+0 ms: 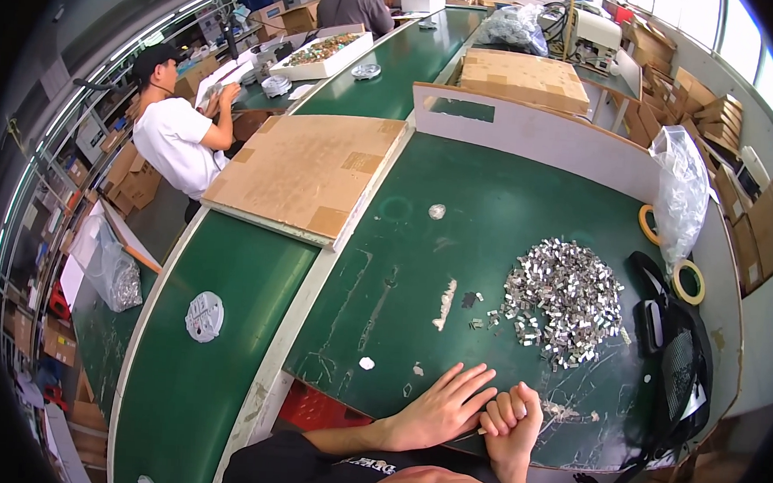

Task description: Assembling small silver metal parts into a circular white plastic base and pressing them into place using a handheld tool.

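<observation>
My left hand (442,410) lies at the near edge of the green table (380,339), its fingers stretched out toward the right. Close beside it, my right hand (512,419) is curled into a fist, knuckles near the left fingertips. Whatever the fist may hold is hidden. Beyond both hands is a heap of small, shiny silver metal pieces (564,301), apart from the fingers. A few loose pieces (479,323) are scattered at the heap's left side, by a small dark patch.
A black mesh bag (687,371), yellow tape roll (688,282) and clear plastic bag (678,193) line the right side. To the left, a green conveyor belt (226,267) carries a round whitish part (205,316), with a cardboard sheet (307,170) farther along. A co-worker (177,122) works beyond it.
</observation>
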`<action>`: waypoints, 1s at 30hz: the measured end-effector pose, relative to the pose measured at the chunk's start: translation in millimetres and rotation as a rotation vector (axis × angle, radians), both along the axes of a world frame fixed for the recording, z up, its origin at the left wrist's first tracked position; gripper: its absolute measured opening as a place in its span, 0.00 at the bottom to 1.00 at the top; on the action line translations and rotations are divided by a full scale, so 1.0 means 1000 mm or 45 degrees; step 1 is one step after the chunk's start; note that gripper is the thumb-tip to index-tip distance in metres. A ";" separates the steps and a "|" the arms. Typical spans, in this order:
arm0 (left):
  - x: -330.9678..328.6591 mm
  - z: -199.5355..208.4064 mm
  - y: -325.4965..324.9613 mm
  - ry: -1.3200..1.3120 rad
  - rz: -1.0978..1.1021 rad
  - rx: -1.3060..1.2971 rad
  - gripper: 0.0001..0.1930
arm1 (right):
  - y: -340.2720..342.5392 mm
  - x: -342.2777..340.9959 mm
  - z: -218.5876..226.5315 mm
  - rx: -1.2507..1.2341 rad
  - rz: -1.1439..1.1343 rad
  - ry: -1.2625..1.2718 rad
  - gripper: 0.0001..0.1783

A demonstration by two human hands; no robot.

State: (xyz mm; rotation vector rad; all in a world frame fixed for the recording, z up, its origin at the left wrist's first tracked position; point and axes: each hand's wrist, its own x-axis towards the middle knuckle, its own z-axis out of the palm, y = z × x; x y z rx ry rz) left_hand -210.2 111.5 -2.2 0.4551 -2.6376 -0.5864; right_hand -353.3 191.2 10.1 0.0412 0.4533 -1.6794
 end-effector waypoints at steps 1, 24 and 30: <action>-0.001 -0.001 0.000 0.000 -0.004 0.005 0.26 | 0.001 0.000 -0.001 0.005 -0.004 0.000 0.26; -0.024 -0.056 0.003 0.495 0.160 -0.339 0.12 | -0.062 0.037 -0.015 -0.487 0.933 -0.140 0.24; -0.043 -0.088 -0.020 0.451 0.067 -0.512 0.11 | -0.068 0.107 0.025 -0.391 1.154 -0.093 0.23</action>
